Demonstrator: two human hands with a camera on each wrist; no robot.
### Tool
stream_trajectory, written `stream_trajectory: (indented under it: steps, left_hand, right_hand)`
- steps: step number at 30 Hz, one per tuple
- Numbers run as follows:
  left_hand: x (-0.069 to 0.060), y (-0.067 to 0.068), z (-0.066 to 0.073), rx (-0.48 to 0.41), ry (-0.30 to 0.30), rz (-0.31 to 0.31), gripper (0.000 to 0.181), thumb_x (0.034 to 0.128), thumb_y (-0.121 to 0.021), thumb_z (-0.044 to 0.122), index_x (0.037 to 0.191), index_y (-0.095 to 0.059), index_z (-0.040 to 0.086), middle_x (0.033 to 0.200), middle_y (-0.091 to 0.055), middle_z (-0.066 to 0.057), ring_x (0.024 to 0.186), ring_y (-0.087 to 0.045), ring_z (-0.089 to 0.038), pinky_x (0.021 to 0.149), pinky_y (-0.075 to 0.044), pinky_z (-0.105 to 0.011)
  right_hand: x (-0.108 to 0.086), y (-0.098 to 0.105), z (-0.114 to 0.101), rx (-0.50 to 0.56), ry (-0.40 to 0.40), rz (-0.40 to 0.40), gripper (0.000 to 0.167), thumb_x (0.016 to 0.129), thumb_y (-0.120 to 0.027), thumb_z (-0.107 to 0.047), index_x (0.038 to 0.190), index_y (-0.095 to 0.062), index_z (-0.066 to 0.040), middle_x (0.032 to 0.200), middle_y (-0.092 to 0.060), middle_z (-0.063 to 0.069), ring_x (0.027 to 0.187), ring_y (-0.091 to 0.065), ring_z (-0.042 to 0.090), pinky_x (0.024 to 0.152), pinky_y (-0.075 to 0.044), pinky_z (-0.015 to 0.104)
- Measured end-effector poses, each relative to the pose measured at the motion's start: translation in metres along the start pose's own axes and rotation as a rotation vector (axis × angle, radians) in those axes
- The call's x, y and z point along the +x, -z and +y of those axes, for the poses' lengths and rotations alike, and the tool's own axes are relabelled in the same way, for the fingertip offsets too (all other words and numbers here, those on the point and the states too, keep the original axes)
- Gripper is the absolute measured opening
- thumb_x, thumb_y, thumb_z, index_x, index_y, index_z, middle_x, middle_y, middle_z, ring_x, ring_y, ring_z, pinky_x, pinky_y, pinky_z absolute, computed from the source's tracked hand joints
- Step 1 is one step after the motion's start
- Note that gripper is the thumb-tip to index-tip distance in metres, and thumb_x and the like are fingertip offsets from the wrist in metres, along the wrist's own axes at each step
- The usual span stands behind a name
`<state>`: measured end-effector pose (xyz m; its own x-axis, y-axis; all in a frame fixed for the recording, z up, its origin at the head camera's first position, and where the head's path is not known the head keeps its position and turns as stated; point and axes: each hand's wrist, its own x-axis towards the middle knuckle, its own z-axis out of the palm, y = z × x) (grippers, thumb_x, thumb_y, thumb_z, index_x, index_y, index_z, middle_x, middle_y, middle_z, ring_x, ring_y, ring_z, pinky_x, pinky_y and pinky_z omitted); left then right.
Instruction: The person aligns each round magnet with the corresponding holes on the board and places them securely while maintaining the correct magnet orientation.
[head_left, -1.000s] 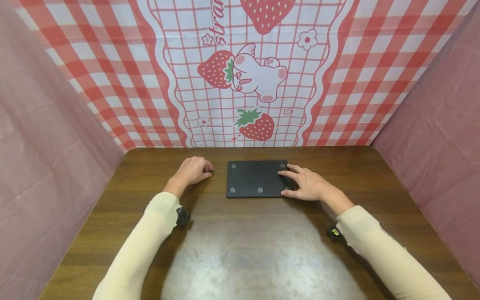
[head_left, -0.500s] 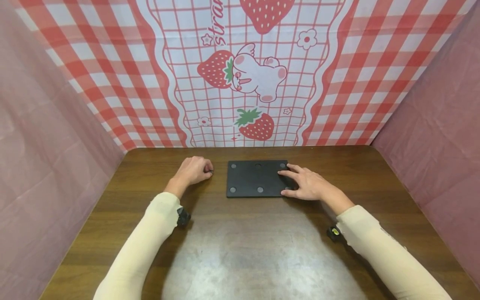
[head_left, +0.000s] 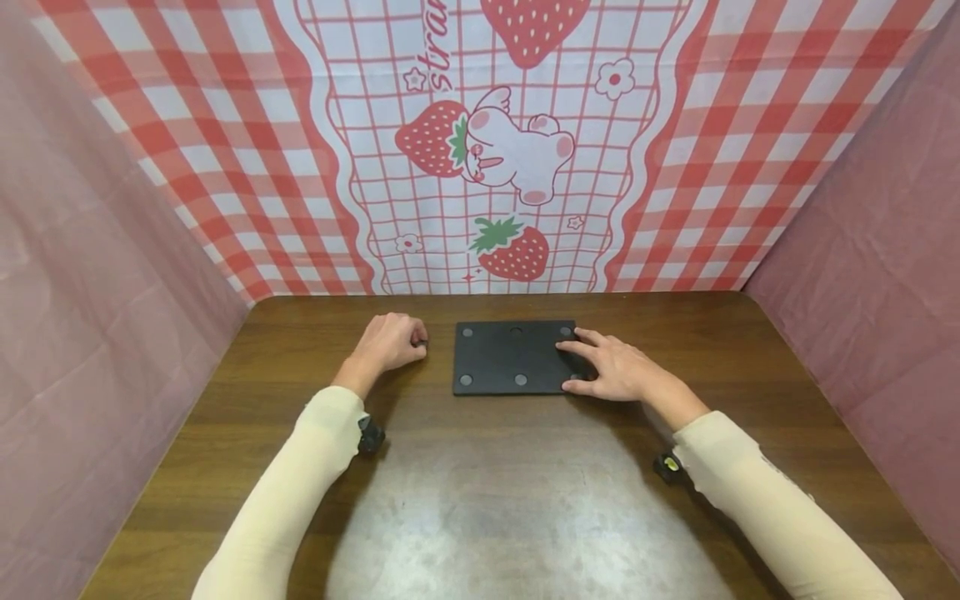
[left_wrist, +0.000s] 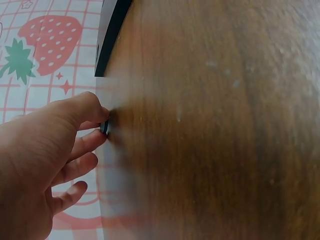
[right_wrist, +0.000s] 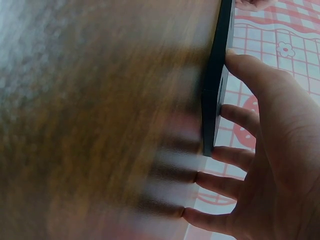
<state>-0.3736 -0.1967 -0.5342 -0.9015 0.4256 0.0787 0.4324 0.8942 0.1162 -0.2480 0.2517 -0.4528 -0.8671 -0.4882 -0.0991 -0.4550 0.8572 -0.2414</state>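
Observation:
A flat black rectangular board (head_left: 491,358) lies on the table near its far edge. Several grey round spots mark its face; the one at the top middle looks dark. My right hand (head_left: 618,369) rests spread on the board's right end, thumb and some fingertips touching it. In the right wrist view, the other fingers (right_wrist: 212,220) reach past the board's end to the tabletop. To the board's left, my left hand (head_left: 388,340) pinches a small dark disc (left_wrist: 104,125) between thumb and index finger, close to the tabletop. Its other fingers are loosely bent, and part of the disc is hidden.
The brown wooden table (head_left: 480,475) meets a red-and-white strawberry cloth (head_left: 510,167) at the back. Pink cloth walls (head_left: 97,250) stand on both sides. A small black device (head_left: 370,435) sits at the left wrist, another black device (head_left: 667,467) at the right.
The left hand has shifted very slightly to the right, and the dark disc between its fingertips shows more clearly. Right hand and board have stayed put.

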Motion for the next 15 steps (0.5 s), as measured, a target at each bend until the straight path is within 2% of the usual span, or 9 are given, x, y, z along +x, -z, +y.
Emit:
stream_trajectory:
  steps: [7,12,14,15]
  left_hand:
    - [-0.001,0.005,0.005,-0.003,0.002,0.002,0.026,0.0902,-0.083,0.044,0.111,-0.085,0.028,0.099,-0.082,0.010,0.095,-0.077,-0.014,0.088,-0.063,-0.041]
    - [0.002,0.005,0.005,-0.012,-0.022,0.022,0.026,0.0891,-0.083,0.044,0.108,-0.086,0.026,0.096,-0.082,0.008,0.090,-0.076,-0.015,0.083,-0.061,-0.039]
    - [0.000,0.016,0.014,-0.019,-0.021,0.013,0.026,0.0895,-0.082,0.041,0.108,-0.086,0.023,0.096,-0.083,0.005,0.090,-0.076,-0.017,0.082,-0.060,-0.041]
    - [-0.001,0.019,0.016,-0.016,-0.030,0.028,0.026,0.0890,-0.082,0.041,0.108,-0.086,0.022,0.095,-0.082,0.004,0.089,-0.075,-0.018,0.081,-0.059,-0.041]
  right_hand:
    - [0.001,0.000,0.001,-0.001,-0.001,-0.001,0.081,0.101,-0.075,-0.062,0.169,-0.053,-0.022,0.179,-0.041,0.028,0.153,-0.052,0.060,0.113,-0.050,0.080]
    - [0.000,0.000,0.001,0.000,-0.003,0.002,0.081,0.101,-0.075,-0.062,0.169,-0.054,-0.022,0.179,-0.041,0.028,0.153,-0.053,0.060,0.113,-0.050,0.080]
    - [0.001,-0.001,0.001,0.002,-0.004,0.001,0.081,0.101,-0.075,-0.062,0.169,-0.053,-0.022,0.179,-0.041,0.027,0.153,-0.052,0.060,0.113,-0.050,0.080]
    - [0.001,-0.001,0.001,0.003,-0.005,0.001,0.081,0.101,-0.075,-0.062,0.169,-0.053,-0.022,0.179,-0.040,0.027,0.153,-0.052,0.060,0.113,-0.050,0.080]
